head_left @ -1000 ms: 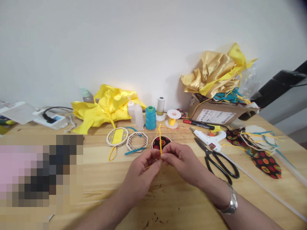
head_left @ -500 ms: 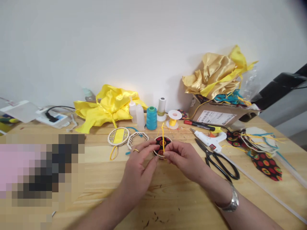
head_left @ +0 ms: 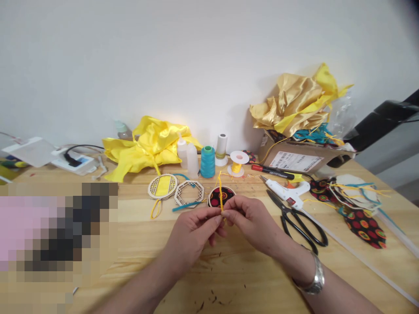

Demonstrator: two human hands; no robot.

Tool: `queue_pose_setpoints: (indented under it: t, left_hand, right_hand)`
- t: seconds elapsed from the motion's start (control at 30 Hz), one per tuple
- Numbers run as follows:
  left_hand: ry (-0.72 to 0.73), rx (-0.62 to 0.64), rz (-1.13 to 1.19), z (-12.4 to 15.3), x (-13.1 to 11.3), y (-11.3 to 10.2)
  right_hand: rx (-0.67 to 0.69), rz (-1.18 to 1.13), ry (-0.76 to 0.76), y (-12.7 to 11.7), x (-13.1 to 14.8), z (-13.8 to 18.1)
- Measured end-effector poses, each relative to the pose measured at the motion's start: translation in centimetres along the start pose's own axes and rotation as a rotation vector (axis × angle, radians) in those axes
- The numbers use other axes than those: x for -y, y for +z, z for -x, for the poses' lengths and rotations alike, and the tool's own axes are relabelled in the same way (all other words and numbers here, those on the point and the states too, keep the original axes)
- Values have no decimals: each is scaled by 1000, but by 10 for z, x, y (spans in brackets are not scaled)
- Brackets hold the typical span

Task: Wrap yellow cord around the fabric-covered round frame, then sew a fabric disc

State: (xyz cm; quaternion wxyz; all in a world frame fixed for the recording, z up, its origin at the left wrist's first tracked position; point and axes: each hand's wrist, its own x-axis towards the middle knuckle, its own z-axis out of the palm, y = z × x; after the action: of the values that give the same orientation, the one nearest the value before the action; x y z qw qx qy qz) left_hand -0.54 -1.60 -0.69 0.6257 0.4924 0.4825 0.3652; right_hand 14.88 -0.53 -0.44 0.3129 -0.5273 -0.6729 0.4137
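My right hand (head_left: pixel 247 216) pinches a yellow cord (head_left: pixel 221 192) that stands up from the fingertips. My left hand (head_left: pixel 199 226) meets it there, thumb and forefinger closed at the cord's lower end. Just beyond the fingers lies a round frame (head_left: pixel 214 197) with black, red-patterned fabric, its near edge partly hidden by my hands. To its left sit an octagonal lattice frame (head_left: pixel 189 192) with a blue cord (head_left: pixel 186 206) and a round wooden frame (head_left: pixel 149 190) backed with yellow fabric, a yellow loop hanging from it.
Black-handled scissors (head_left: pixel 304 226) and a white glue gun (head_left: pixel 290 191) lie right of my hands. Behind stand a blue thread cone (head_left: pixel 207 162), a yellow cord spool (head_left: pixel 237 168) and white bottles (head_left: pixel 192 160). A cardboard box (head_left: pixel 294 155) holds fabric. Yellow satin (head_left: pixel 144 148) lies at back left.
My left hand has moved off the round patterned frame, toward me and right, closing its fingers at the cord's lower end. More of the octagonal frame shows. The cord now leans slightly left.
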Motion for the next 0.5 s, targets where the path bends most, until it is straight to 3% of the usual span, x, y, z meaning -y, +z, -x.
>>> queue_pose_setpoints:
  t: [0.23, 0.5]
  left_hand:
    - [-44, -13, 46, -1, 5, -4]
    - [-43, 62, 208, -3, 10, -5]
  right_hand:
    - [55, -135, 10, -2, -2, -4]
    - [190, -363, 169, -7, 2, -4]
